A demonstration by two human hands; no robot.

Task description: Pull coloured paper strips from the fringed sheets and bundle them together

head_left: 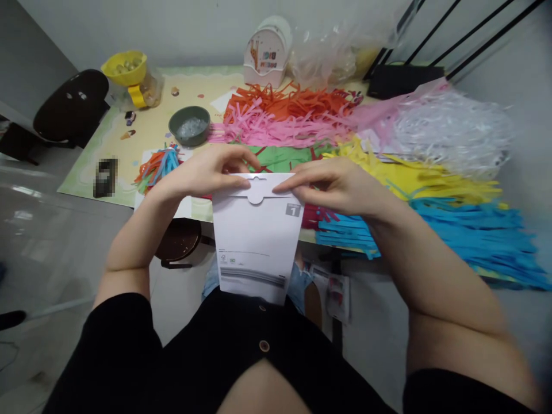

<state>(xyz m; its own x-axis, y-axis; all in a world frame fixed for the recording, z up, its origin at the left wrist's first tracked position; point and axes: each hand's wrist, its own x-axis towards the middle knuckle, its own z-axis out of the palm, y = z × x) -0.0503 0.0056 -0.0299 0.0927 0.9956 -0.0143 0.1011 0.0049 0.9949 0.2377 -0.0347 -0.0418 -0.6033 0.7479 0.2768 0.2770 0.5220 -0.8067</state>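
Observation:
A white cardboard envelope (256, 236) with a tab closure along its top edge hangs upright in front of my body. Small print and a grey box with the number 1 show on its face. My left hand (219, 167) pinches its top left edge, thumb on the near side and fingers behind. At the top right edge, my right hand (325, 181) grips with its fingertips close to the tab. Whatever lies behind or inside the envelope is hidden.
Orange (293, 102), pink (276, 129), yellow (414, 172) and blue (466, 230) paper fringes cover the table. A dark green bowl (190, 126) of clear pieces sits at the left, near a yellow-topped container (125, 68). White shredded strips (448, 129) lie at the right. A brown stool (179, 238) stands below.

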